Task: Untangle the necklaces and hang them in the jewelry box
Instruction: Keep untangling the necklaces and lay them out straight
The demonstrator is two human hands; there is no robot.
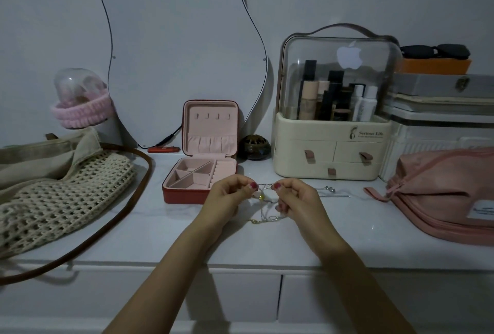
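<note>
Head | hands [263, 196] pinch tangled necklaces [264, 202] | jewelry box [203, 168] open

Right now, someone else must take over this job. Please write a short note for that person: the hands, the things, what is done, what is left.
Left hand and right hand each pinch the tangled necklaces, raised just above the white countertop; loose loops hang down to it.
Another chain lies on the countertop to the right of the right hand.
The jewelry box stands open behind the left hand; the hooks in its lid are all bare.
Done: nothing hung.
Left: separate the chains, then hang each on a hook.
</note>
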